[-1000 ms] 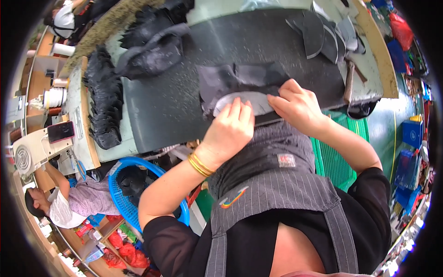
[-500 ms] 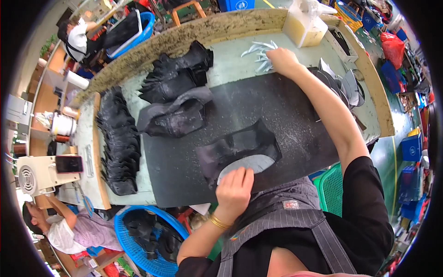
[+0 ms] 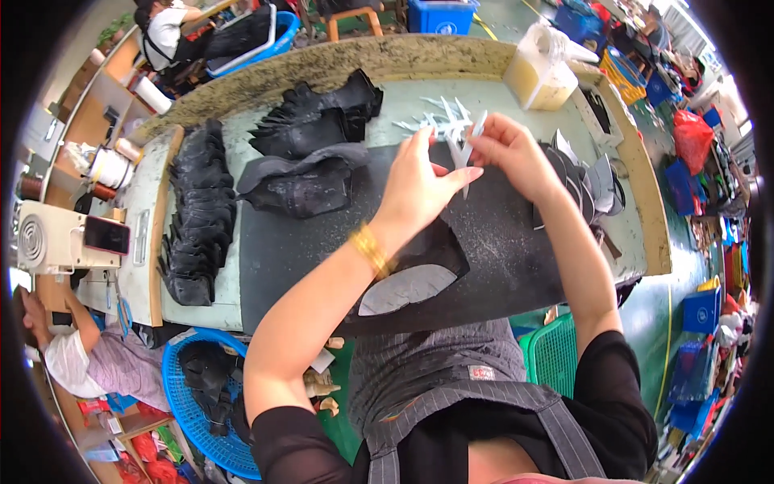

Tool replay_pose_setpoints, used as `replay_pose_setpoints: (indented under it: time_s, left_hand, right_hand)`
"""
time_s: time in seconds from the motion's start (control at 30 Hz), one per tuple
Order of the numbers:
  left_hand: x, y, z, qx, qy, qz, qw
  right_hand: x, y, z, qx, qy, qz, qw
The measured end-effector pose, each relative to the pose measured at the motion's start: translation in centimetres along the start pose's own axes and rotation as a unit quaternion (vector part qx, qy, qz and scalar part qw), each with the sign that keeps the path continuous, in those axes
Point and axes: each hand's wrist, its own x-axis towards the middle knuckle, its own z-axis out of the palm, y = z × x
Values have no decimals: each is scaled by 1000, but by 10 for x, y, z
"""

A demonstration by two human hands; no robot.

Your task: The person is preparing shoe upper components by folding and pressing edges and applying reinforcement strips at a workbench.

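Both my hands are raised over the far part of a dark work mat (image 3: pixel 508 278). Between them is a small cluster of thin, pale blue-white curved strips (image 3: pixel 458 148). My right hand (image 3: pixel 516 157) pinches the strips from one side. On the other side, my left hand (image 3: pixel 423 181) has its thumb and fingers closed about the cluster, its fingertips partly hidden. More pale strips (image 3: pixel 451 109) lie loose just beyond. Below my left wrist, a black shaped piece (image 3: pixel 442 246) rests on the mat, partly covered by my forearm, with a grey half-moon patch (image 3: pixel 407 289) along its near edge.
A folded black piece (image 3: pixel 302 187) lies on the mat's left, with overlapping black pieces (image 3: pixel 322 113) behind. Another row (image 3: pixel 193 218) runs along a wooden strip. A translucent jug (image 3: pixel 542 77) stands far right. A blue basket (image 3: pixel 173 403) sits below left. Two people are at left.
My left hand has left the grey patch and moved up and right to the strips. My right hand has drawn some strips nearer from the loose pile. The view has shifted slightly.
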Motion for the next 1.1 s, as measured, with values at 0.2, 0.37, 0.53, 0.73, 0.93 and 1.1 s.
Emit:
replay_pose_setpoints:
  time_s: [0.2, 0.37, 0.53, 0.73, 0.93, 1.1]
  left_hand:
    - [4, 5, 15, -168, -110, -109, 974]
    - [-7, 7, 20, -245, -69, -160, 954]
    - [25, -46, 4, 293, 72, 207, 931]
    - [-10, 38, 39, -135, -84, -32, 987]
    - [-43, 43, 34, -289, -50, -80, 953]
    - [-79, 42, 31, -291, 11, -48, 955]
  right_hand:
    - [-37, 1, 7, 68, 62, 8, 996]
    - [-50, 4, -4, 171, 187, -12, 967]
    - [-47, 22, -18, -67, 239, -100, 963]
    - [-76, -6, 6, -237, 213, -228, 920]
    - [-95, -15, 24, -215, 191, -259, 922]
    - [-101, 0, 48, 32, 164, -117, 979]
